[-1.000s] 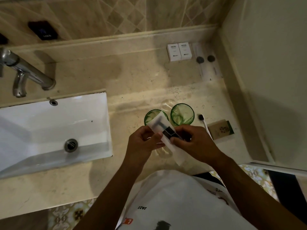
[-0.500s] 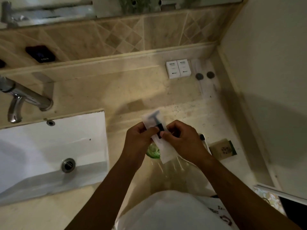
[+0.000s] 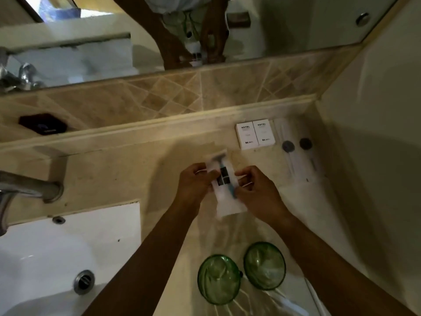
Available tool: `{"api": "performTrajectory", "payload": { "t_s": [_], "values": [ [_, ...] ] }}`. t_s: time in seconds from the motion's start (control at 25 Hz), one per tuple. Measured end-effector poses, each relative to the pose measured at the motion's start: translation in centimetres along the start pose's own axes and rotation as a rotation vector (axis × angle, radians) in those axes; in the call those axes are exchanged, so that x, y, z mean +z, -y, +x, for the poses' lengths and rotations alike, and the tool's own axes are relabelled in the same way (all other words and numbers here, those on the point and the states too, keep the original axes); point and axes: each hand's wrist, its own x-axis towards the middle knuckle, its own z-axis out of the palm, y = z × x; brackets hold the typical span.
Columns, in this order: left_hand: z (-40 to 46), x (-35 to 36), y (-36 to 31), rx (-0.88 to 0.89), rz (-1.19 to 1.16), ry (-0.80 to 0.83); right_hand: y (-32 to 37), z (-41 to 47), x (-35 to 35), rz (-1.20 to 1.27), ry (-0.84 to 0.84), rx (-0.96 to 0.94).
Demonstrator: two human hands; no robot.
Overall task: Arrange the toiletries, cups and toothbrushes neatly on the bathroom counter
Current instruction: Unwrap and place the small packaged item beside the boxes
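Note:
A razor in a white wrapper [image 3: 224, 179] is held over the beige counter [image 3: 114, 169] between my left hand [image 3: 194, 183] and my right hand [image 3: 256, 190], each pinching one side of it. Two green glass cups [image 3: 218, 279] [image 3: 264, 265] stand side by side near the counter's front, below my forearms. Two small white hotel boxes [image 3: 255, 134] lie together at the back right. Just right of them lie two clear wrapped packets with dark round ends [image 3: 296, 147].
A white sink [image 3: 68, 247] with a metal drain sits at the left, under a chrome tap [image 3: 29, 185]. A mirror [image 3: 136, 42] runs along the back above a tiled strip. A wall [image 3: 376, 156] closes the counter's right side. A dark object [image 3: 43, 123] sits on the tiled strip at the left.
Both hands have carried the wrapped razor farther back, away from the green cups. The view has tilted up, bringing the mirror in; the toothbrush and brown packet have left the frame.

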Motion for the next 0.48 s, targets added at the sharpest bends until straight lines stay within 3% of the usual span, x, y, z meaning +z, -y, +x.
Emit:
{"api": "performTrajectory", "payload": {
  "t_s": [0.2, 0.4, 0.48],
  "values": [
    [5.0, 0.6, -0.7, 0.036, 0.318, 0.013, -1.1, 5.5, 1.3, -0.022, -0.031, 0.008],
    [8.4, 0.3, -0.2, 0.128, 0.652, 0.008, -3.0, 7.6, 2.9, 0.113, -0.049, -0.096],
    [7.9, 0.0, 0.1, 0.210, 0.849, -0.065, -3.8, 7.6, 3.4, 0.008, -0.102, -0.149]
  ]
}}
